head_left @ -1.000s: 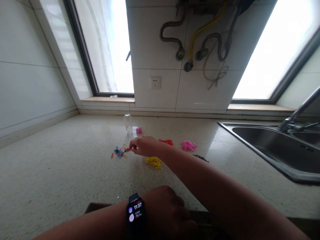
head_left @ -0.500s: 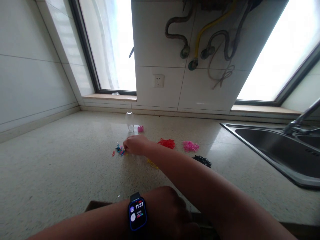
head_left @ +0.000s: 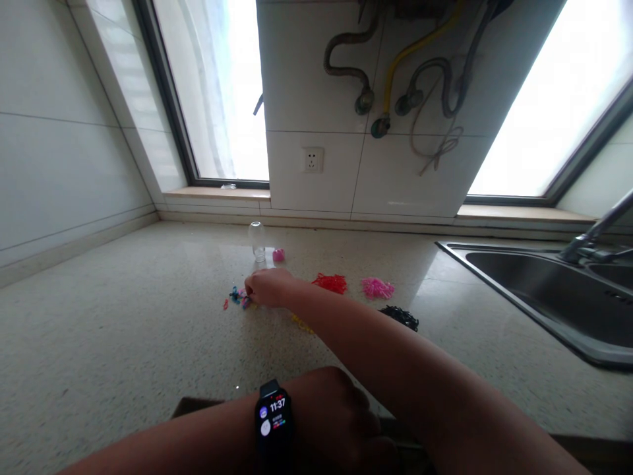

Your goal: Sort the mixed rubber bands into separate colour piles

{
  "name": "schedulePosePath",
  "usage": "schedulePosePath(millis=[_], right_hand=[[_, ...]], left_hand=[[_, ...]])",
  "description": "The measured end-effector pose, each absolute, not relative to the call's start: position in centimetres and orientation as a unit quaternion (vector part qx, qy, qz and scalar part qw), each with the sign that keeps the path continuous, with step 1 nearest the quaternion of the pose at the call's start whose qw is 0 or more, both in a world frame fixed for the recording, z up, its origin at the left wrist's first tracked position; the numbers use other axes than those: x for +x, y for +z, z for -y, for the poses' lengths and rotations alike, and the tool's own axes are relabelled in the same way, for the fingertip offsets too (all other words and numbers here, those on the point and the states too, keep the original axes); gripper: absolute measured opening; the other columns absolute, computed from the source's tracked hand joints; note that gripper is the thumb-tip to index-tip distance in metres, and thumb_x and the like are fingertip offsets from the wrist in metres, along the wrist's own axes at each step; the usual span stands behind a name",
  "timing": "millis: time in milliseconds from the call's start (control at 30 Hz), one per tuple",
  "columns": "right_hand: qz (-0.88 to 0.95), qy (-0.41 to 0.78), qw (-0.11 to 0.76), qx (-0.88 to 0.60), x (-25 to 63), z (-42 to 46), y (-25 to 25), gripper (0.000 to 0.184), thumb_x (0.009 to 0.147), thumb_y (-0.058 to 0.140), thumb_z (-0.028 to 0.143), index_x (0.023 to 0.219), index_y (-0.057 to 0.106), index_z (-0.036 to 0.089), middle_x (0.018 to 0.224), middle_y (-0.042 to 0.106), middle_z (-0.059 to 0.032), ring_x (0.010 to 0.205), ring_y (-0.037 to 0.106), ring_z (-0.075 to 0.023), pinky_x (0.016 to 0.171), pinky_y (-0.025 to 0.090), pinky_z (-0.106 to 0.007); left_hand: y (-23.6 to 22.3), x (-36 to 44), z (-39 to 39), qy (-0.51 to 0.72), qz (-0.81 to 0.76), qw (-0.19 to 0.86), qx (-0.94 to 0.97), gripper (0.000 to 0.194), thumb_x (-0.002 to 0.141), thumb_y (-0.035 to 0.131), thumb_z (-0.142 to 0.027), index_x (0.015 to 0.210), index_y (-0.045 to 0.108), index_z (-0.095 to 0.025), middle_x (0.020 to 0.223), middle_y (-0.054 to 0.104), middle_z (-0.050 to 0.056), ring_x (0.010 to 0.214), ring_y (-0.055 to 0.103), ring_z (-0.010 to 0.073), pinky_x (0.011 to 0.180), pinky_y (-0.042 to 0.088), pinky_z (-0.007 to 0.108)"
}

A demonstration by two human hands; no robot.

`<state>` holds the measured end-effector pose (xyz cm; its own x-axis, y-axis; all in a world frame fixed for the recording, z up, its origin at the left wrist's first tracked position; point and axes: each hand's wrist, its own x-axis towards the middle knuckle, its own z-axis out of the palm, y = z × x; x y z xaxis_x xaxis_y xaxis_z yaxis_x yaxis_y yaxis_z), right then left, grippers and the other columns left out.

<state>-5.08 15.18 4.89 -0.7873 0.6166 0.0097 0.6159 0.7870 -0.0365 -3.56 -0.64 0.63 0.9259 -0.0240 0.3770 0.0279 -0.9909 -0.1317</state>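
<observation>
My right hand [head_left: 270,288] reaches across the speckled countertop [head_left: 123,330] with its fingers closed over a small heap of mixed coloured bands [head_left: 236,297]. What the fingertips pinch is too small to make out. Beside the forearm lie a red pile [head_left: 330,283], a pink pile [head_left: 376,288], a black pile [head_left: 400,317] and a yellow pile [head_left: 301,324], the yellow one mostly hidden by the arm. My left hand [head_left: 341,422] rests curled at the near counter edge, with a smartwatch [head_left: 273,415] on the wrist.
A small clear bottle [head_left: 256,241] stands behind the heap with a pink cap [head_left: 278,254] beside it. A steel sink [head_left: 554,297] with a tap [head_left: 596,231] fills the right side. Tiled walls, a socket [head_left: 313,159] and hoses rise behind.
My right hand slid a little left and down onto the mixed heap, now covering part of it. The view shifted slightly; the left hand stayed put.
</observation>
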Motion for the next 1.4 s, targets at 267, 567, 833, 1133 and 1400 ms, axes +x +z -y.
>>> schedulePosePath(millis=[267,567,833,1133,1400], right_hand=[[0.95,0.017,0.015,-0.312,-5.0,-14.8,5.0,0.026,0.09,0.05,0.031,0.104,0.07,0.021,0.114,0.072,-0.0081,0.098,0.065,-0.0244,0.067,0.044,-0.028],[0.952,0.141,0.118,-0.244,-2.4,-15.1,6.0,0.015,0.089,0.058,0.022,0.099,0.068,0.016,0.093,0.072,-0.0046,0.079,0.06,-0.0135,0.069,0.039,-0.023],[0.884,0.265,0.215,-0.318,9.0,-15.0,9.3,0.018,0.086,0.063,0.027,0.096,0.071,0.015,0.083,0.069,-0.0034,0.068,0.055,-0.0106,0.065,0.041,-0.023],[0.757,0.328,0.282,-0.49,25.7,-15.0,5.2,0.028,0.081,0.065,0.041,0.09,0.07,0.015,0.071,0.063,-0.0029,0.061,0.051,-0.0115,0.055,0.04,-0.025],[0.785,0.324,0.21,-0.485,28.1,-14.0,6.0,0.032,0.078,0.071,0.045,0.092,0.071,0.017,0.079,0.069,-0.0051,0.071,0.058,-0.0152,0.061,0.044,-0.027]], left_hand=[[-0.4,-3.5,0.5,-0.202,0.007,0.073,-0.977,0.029,0.097,0.051,-0.028,0.071,0.059,-0.019,0.056,0.054,-0.002,0.054,0.052,0.0155,0.046,0.033,0.032],[0.4,-4.1,0.7,-0.214,-0.008,0.071,-0.974,0.016,0.096,0.056,-0.025,0.082,0.055,-0.018,0.058,0.051,-0.005,0.055,0.049,0.0135,0.043,0.026,0.03],[0.9,-4.0,0.7,-0.209,-0.007,0.076,-0.975,0.02,0.095,0.057,-0.024,0.077,0.051,-0.017,0.057,0.048,-0.005,0.051,0.045,0.0119,0.041,0.023,0.03],[1.2,-3.5,0.6,-0.203,-0.003,0.079,-0.976,0.019,0.093,0.058,-0.021,0.076,0.051,-0.017,0.055,0.047,-0.005,0.049,0.043,0.0122,0.042,0.024,0.03],[1.5,-3.2,0.8,-0.191,0.004,0.065,-0.979,0.014,0.094,0.053,-0.017,0.08,0.057,-0.017,0.054,0.047,-0.004,0.048,0.042,0.0137,0.041,0.023,0.032]])
